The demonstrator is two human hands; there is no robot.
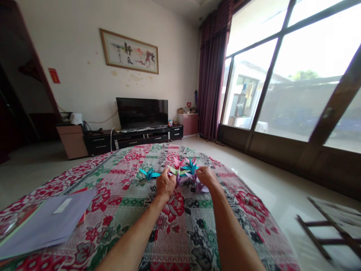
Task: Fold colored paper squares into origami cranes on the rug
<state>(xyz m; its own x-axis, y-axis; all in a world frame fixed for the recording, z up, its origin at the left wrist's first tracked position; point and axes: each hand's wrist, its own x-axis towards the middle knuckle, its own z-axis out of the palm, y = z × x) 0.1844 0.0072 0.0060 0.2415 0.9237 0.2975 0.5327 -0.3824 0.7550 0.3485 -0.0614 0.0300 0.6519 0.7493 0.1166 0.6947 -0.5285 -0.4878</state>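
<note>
Folded paper cranes sit in a cluster on the far half of the round table. My left hand is closed, its fingertips pinching the edge of a light green paper crane. On the cluster's right side, my right hand is closed at the wing of a purple paper crane; its fingertips are partly hidden. A pink crane and a blue crane stand just behind. More purple folded paper lies below my right hand. Left of my left hand, another blue crane sits apart.
A flowered cloth covers the table. Purple paper sheets lie in a stack at the near left, with other colours beneath. A wooden-framed seat stands on the floor at the right. Beyond the table is a television on a black cabinet.
</note>
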